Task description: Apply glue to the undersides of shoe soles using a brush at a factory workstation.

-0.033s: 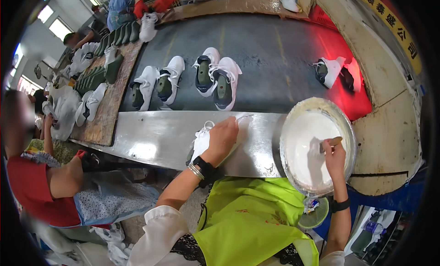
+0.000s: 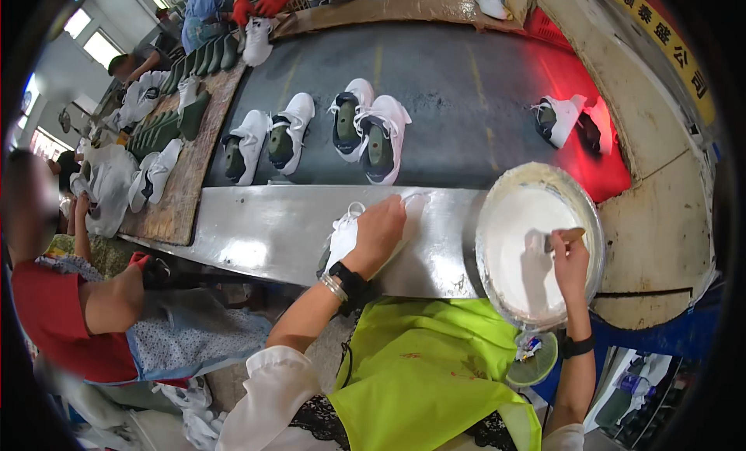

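Note:
My left hand is closed round a white lace-up sneaker, which rests on the metal ledge in front of me. The hand covers much of the shoe; its laces and dark collar show on the left, and a white end on the right. To the right, my right hand grips a brush by its brown wooden handle. It is over a large round bowl of white liquid. The brush's head is hard to make out against the white.
Beyond the ledge lies a dark conveyor belt with two pairs of white sneakers. Another pair sits in red light by a cream machine housing. On the left are a board of shoes and soles and a co-worker in red.
My right hand and the brush have shifted very slightly over the bowl. At the far end, a co-worker's red-gloved hands have moved a white shoe a little. My left hand stays on the sneaker.

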Available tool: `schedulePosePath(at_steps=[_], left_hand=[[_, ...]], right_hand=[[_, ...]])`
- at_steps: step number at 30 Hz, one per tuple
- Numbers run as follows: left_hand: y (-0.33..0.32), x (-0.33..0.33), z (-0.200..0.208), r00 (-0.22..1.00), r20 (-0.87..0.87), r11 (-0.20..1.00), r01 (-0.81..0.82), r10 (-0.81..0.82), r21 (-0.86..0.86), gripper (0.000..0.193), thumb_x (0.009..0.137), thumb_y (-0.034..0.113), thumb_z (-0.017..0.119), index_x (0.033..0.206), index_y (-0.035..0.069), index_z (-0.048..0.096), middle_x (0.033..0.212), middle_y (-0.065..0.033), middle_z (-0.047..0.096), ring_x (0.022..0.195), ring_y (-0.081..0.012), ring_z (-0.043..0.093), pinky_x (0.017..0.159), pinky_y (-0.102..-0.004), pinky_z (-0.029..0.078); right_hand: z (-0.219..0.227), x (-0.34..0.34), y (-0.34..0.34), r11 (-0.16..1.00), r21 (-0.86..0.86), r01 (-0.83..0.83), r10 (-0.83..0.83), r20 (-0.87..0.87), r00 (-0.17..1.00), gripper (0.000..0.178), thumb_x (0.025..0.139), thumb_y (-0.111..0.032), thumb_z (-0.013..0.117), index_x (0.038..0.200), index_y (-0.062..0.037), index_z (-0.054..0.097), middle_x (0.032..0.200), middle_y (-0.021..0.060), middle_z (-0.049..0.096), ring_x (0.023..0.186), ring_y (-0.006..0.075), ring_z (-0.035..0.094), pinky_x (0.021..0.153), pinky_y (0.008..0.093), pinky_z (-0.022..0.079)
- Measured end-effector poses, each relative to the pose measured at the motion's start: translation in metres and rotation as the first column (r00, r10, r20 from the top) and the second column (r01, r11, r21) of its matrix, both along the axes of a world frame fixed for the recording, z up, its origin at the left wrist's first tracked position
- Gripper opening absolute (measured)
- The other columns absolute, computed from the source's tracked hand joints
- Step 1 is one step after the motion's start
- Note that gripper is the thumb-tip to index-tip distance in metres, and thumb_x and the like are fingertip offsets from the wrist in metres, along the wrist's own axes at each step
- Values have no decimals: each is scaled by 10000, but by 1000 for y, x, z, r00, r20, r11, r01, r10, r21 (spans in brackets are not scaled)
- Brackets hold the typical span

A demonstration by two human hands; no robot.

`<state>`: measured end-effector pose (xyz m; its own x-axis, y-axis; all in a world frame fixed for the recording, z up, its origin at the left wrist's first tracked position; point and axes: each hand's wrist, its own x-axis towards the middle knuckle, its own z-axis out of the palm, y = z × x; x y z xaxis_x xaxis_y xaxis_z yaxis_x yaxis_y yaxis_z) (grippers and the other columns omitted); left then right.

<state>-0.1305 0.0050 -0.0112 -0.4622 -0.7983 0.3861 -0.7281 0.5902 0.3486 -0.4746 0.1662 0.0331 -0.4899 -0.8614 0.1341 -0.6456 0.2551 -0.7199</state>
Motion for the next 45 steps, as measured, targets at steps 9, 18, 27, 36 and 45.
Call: schedulePosePath(at_steps=[9, 18, 27, 36, 45], left_hand=[[8, 71, 38, 999, 24, 999, 33, -34, 41, 734, 767, 331, 763, 1290, -81, 456, 1144, -291, 569, 1098, -430, 535, 925, -466, 438], [46, 116, 15, 998, 19, 690, 22, -52, 724, 1150, 644, 378, 839, 1402, -162, 165, 1399, -327, 355, 1301, -405, 394, 1083, -422, 329], [56, 90, 34, 941, -219, 629, 10, 256, 777, 818, 641, 147, 824, 1325, -30, 410, 1241, -152, 552, 1137, -254, 534, 989, -357, 407], [98, 61, 49, 603, -485, 125, 538, 633, 833, 661, 807, 158, 689, 1380, -28, 417, 1248, -117, 571, 1133, -208, 551, 980, -341, 424], [121, 32, 46, 645, -628, 292, 559, 435, 776, 676, 789, 143, 716, 1390, 37, 426, 1234, -76, 559, 1116, -182, 533, 955, -326, 422]], right_hand=[[11, -11, 5, 996, -72, 44, -45, -6, 999, 173, 914, -154, 616, 971, 4, 656, 845, 136, 687, 717, 210, 663, 652, 311, 515], [-3, -4, -9, 985, 28, 169, -164, -131, 978, 186, 898, -190, 627, 902, -4, 635, 848, 173, 678, 750, 290, 675, 650, 370, 515], [39, 7, -13, 998, 31, 53, -50, -78, 996, 225, 893, -211, 631, 889, 14, 629, 853, 202, 661, 765, 329, 660, 672, 395, 510], [16, 46, -20, 908, -381, 173, -92, 223, 971, 138, 925, -112, 609, 975, 8, 652, 885, 116, 676, 767, 168, 651, 668, 299, 523], [58, 142, -53, 888, -455, 68, 203, 521, 829, 232, 941, -166, 587, 1002, 48, 650, 782, 65, 654, 684, 98, 592, 650, 243, 489]])
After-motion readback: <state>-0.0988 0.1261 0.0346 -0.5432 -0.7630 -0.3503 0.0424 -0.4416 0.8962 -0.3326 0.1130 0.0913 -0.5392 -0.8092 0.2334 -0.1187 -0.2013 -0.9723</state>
